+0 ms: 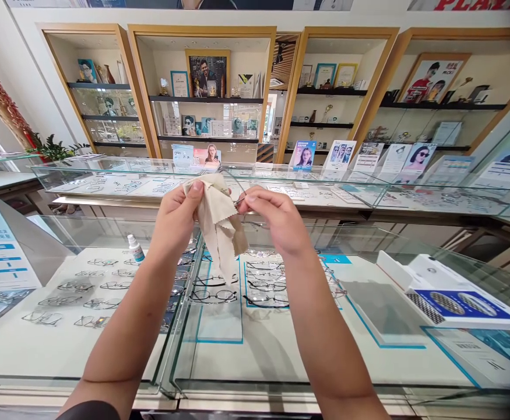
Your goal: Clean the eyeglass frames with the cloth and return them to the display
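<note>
A cream cloth (222,224) with zigzag-cut edges hangs from my left hand (180,210), its thumb pressed on top and its fingers folded in behind. The cloth wraps over part of a pair of eyeglasses (241,185); a thin temple arm shows above it, and the lenses are mostly hidden. With thumb and fingertips my right hand (270,216) pinches the thin metal frame on the right side. Both hands are raised over the glass display counter, above rows of glasses (213,296) inside it.
A small white spray bottle (135,249) stands on the left counter's glass. To the right lies an open white box (432,274) with a blue panel. A large sign (5,245) stands at left. Another glass counter (324,186) with upright cards runs behind, before wooden shelves (206,99).
</note>
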{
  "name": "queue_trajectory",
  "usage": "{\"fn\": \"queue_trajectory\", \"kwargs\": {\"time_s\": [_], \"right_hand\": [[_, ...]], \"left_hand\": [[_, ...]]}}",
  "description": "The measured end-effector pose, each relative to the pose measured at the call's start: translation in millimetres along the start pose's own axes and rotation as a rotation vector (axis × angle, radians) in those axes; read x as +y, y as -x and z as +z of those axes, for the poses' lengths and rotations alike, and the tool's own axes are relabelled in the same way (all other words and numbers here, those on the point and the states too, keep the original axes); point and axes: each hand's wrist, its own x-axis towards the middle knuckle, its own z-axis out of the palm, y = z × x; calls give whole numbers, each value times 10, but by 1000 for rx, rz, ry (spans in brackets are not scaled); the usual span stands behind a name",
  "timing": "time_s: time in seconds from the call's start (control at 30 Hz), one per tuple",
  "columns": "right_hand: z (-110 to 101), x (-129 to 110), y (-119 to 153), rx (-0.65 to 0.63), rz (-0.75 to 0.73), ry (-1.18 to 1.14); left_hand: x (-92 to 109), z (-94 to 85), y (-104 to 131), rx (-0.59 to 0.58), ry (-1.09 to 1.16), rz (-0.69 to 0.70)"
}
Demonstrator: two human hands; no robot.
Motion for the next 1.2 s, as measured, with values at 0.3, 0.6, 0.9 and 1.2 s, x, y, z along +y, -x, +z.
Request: {"fn": "queue_trajectory", "kwargs": {"time_s": [0.3, 0.6, 0.9, 1.2], "right_hand": [[-141, -116, 44, 62, 1, 33], [-142, -188, 92, -80, 4, 174], [-127, -230, 116, -87, -16, 257], [-92, -281, 152, -51, -29, 295]], "left_hand": [[159, -71, 52, 73, -251, 63], [186, 45, 92, -58, -705, 572], [153, 32, 78, -52, -742, 586], [150, 36, 101, -49, -733, 653]]}}
